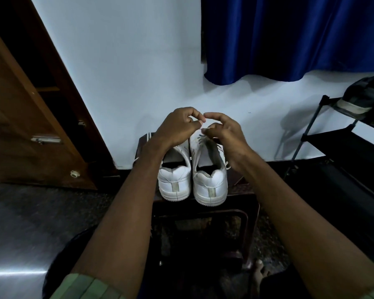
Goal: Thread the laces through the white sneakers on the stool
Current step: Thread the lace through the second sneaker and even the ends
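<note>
Right now both sneakers sit side by side on the stool, heels toward you, toes pointing away to the wall, so each shoe's long axis runs straight out from you. Your hands meet over the far end of the right sneaker, beyond its opening. Your left hand pinches a thin white lace; your right hand curls at the eyelets, though what it pinches is unclear. The left sneaker lies under your left wrist.
</note>
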Demonstrator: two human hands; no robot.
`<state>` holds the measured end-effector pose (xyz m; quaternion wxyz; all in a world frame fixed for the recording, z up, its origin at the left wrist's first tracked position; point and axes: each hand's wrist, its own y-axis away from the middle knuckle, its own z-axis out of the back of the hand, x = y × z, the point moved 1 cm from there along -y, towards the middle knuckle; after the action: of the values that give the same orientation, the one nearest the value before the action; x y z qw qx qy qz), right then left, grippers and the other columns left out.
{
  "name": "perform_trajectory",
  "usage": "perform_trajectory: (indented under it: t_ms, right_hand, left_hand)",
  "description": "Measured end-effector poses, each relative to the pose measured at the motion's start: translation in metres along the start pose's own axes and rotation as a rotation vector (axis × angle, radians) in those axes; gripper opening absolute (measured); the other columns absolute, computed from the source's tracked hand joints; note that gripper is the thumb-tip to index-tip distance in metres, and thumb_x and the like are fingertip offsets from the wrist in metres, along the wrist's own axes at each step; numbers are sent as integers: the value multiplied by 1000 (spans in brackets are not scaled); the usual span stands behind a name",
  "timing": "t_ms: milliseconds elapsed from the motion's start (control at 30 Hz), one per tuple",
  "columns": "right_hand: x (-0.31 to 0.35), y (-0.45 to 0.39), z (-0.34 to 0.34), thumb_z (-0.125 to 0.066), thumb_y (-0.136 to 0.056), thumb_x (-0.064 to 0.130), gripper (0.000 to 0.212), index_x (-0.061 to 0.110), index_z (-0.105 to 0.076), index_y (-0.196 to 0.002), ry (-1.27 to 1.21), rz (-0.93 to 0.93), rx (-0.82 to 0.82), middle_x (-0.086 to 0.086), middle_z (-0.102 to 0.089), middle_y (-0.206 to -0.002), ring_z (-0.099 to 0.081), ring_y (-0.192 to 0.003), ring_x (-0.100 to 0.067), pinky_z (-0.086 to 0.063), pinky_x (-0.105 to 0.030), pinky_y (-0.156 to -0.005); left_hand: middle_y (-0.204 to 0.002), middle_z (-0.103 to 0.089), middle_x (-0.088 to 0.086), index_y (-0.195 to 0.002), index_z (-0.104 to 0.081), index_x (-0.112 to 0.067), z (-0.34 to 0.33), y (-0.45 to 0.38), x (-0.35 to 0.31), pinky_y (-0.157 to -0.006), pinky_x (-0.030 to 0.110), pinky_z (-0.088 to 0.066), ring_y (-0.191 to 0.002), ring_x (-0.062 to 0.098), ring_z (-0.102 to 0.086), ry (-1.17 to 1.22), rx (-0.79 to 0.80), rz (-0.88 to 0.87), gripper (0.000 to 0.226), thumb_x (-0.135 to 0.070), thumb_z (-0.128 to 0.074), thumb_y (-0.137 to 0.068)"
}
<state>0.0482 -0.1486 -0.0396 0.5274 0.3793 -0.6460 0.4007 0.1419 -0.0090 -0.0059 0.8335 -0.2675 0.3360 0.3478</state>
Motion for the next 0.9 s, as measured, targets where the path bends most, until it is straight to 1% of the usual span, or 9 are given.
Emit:
perform_trajectory:
  t_ms: [100,167,300,433,500,633,700,800,900]
  right_hand:
    - [0,-5,13,-72,-84,-3,25,10,-72,-106,-196,-79,-345,-6,-67,-70,-58,-52,-14,-48,-23,-51]
    - [-9,-11,27,-71,-82,3,15,13,-75,-93,-69,-59,-479,-1,-71,-73,-64,-58,-13,-53,-30,-58]
    - [-15,-12,31,-77,-86,33,11,24,-79,-91,385,59,-177,7,-77,-87,-73,-84,-13,-59,-34,-77]
    - [-11,-13,23,-74,-94,30,8,25,-77,-90,641,332,-14,8,-72,-90,-68,-84,-6,-51,-27,-77]
    - [-12,-12,23,-66,-99,19,21,24,-74,-80,529,317,-78,9,-70,-80,-63,-74,-5,-47,-24,-69]
    - [-11,-21,34,-58,-100,15,29,22,-69,-74,-146,14,-507,-2,-70,-83,-64,-73,-16,-50,-26,-64]
    - [-16,-25,44,-60,-96,23,15,22,-73,-89,98,-75,-624,4,-71,-92,-65,-93,-18,-51,-31,-77]
    - [-23,-17,44,-70,-87,33,53,34,-56,-139,648,0,-429,8,-56,-140,-40,-131,-21,-39,-44,-107]
    - [-18,-18,27,-67,-90,36,49,46,-56,-137,698,344,-139,21,-64,-130,-48,-128,-11,-44,-53,-107]
  left_hand:
    - [-73,-75,-7,-81,-72,-31,1,-3,12,-67,27,-45,-55,1,-55,-192,-59,14,22,-46,-65,-95]
    - [-59,-66,-20,-70,-72,-31,3,-4,15,-67,27,-44,-52,-4,-54,-243,-74,20,33,-50,-65,-96]
    - [-57,-65,-13,-72,-77,-25,-2,-4,9,-63,27,-40,-52,0,-54,-196,-56,-43,36,-46,-65,-98]
    - [-62,-66,-16,-75,-79,-30,-11,-7,6,-67,28,-46,-62,2,-57,-192,-67,-65,33,-52,-64,-94]
    - [-56,-63,-20,-72,-78,-29,-11,-7,7,-66,27,-45,-58,0,-55,-205,-69,-58,35,-53,-64,-94]
    - [-70,-72,-1,-72,-76,-27,-3,-7,10,-63,26,-42,-50,5,-50,-180,-63,-35,39,-50,-58,-97]
    - [-83,-74,13,-75,-76,-25,1,-5,9,-58,23,-40,-49,5,-46,-144,-38,-31,38,-47,-58,-101]
    - [-77,-65,17,-80,-76,-24,-1,-2,4,-59,22,-37,-51,5,-43,-101,42,-42,39,-44,-55,-105]
    - [-65,-54,-2,-80,-75,-23,-9,0,-1,-68,28,-40,-58,10,-47,-92,107,-9,46,-44,-47,-110]
